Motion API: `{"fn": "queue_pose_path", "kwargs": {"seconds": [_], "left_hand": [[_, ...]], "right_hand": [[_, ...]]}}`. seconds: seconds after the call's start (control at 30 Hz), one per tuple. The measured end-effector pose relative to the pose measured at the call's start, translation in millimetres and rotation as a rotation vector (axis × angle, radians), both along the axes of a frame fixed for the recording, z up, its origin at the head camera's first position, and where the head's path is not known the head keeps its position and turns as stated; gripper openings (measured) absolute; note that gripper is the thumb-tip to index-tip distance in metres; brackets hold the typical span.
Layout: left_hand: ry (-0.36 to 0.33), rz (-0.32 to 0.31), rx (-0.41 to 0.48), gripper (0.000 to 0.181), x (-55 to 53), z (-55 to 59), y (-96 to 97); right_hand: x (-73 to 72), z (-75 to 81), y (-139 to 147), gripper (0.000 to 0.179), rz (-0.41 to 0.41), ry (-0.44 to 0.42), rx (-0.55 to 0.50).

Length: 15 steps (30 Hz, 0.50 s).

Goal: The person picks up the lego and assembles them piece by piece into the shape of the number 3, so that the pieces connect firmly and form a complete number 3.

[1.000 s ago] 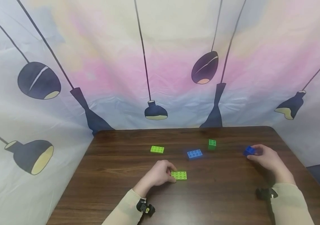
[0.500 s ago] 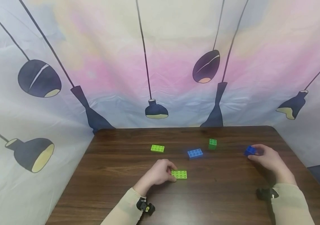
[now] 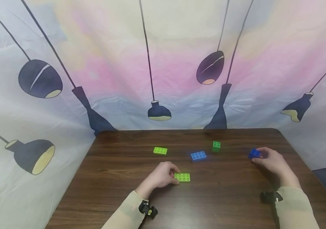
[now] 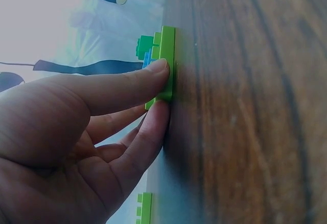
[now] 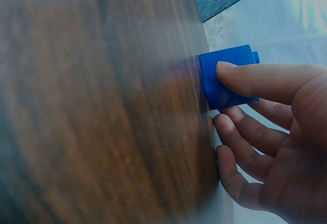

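Note:
My left hand point(image 3: 163, 175) pinches the left end of a lime-green eight-stud toy brick point(image 3: 183, 177) that lies flat near the middle of the table. In the left wrist view, the thumb presses the side of that lime brick point(image 4: 167, 43). Far to the right, my right hand point(image 3: 272, 160) grips a small dark blue brick point(image 3: 254, 153) between thumb and fingers. Seen from the right wrist, this blue brick point(image 5: 230, 89) stands at the tabletop with its studs facing away from the wood, the thumb across its side.
Behind the hands lie a second lime-green brick point(image 3: 160, 150), a lighter blue eight-stud brick point(image 3: 198, 156) and a green four-stud brick point(image 3: 216, 146). The brown wooden table point(image 3: 117, 178) ends at a fabric backdrop point(image 3: 180, 38) printed with hanging lamps.

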<state>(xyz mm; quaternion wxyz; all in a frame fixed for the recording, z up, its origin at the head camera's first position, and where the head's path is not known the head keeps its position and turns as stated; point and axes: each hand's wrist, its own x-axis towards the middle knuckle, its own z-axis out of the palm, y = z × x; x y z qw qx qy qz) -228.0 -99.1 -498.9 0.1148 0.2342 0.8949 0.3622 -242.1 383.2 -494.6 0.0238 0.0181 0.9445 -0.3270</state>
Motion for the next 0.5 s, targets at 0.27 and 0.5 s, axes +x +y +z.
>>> {"fn": "queue_pose_path", "kwargs": {"seconds": [0.27, 0.5], "left_hand": [[0.002, 0.003, -0.008, 0.031, 0.9, 0.0, -0.8], [0.004, 0.005, -0.005, 0.031, 1.2, 0.4, -0.2]], "right_hand": [[0.0, 0.3, -0.4, 0.066, -0.004, -0.004, 0.002], [0.3, 0.9, 0.1, 0.063, 0.003, 0.003, 0.002]]}}
